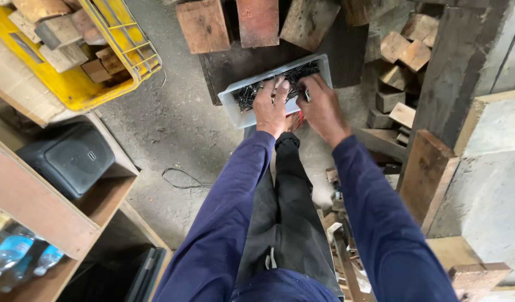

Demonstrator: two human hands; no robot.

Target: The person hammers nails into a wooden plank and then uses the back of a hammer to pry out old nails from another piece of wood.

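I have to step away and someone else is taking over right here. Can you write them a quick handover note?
Left hand: fingers down in the white tray of dark nails, grip unclear.
Right hand: at the tray's right end, pinching what looks like a few nails.
The tray rests on a dark board on the floor, wood blocks around it.
Done: both hands are in the nails.
Left: tray is still well filled.

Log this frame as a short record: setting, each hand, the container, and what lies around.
setting: workshop floor, seen from above
left hand: reaching into grey tray, fingers on the nails
right hand: over the tray's right end, pinching something small; what it is, cannot tell
tray: plastic, holds dark nails
left: yellow crate of wood blocks, black speaker, bottles on shelf
right: wood offcuts, planks
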